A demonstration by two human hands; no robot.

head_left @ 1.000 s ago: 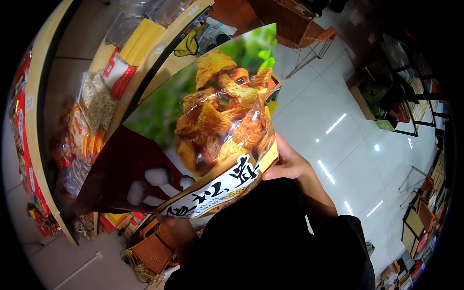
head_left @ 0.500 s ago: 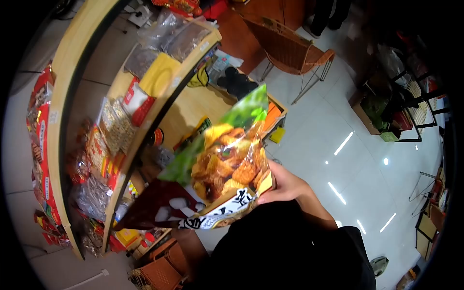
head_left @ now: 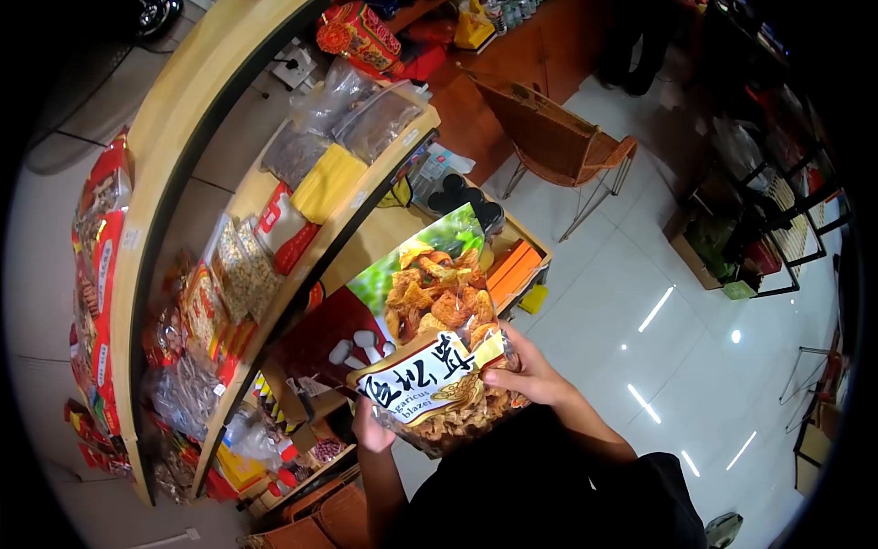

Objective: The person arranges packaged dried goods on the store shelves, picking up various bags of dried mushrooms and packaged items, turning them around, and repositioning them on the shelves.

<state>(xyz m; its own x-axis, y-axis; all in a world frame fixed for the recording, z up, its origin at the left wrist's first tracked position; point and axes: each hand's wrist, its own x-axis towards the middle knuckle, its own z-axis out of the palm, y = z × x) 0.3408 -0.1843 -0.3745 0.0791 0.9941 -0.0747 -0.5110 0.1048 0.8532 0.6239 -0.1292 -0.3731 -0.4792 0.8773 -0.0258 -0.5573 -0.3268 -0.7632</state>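
Observation:
A printed bag of dried mushrooms (head_left: 437, 302), labelled "Agaricus blazei", is held tilted in front of my body. My right hand (head_left: 535, 371) grips its right edge, with the thumb on the front. My left hand (head_left: 373, 426) holds the lower left edge, its fingers partly hidden behind the bag. Through the clear lower part, brown dried pieces show. Behind the bag stands the wooden shelf unit (head_left: 343, 215).
On the shelves lie a yellow packet (head_left: 329, 183), a red and white packet (head_left: 288, 227) and several clear bags of dried goods. A wicker chair (head_left: 567, 146) stands beyond. Boxes and a black rack (head_left: 777, 220) are at right on the tiled floor (head_left: 594, 293).
The bag has turned its front more squarely to me and sharpened from a blur. My left hand now shows on its lower left edge. The view has shifted slightly.

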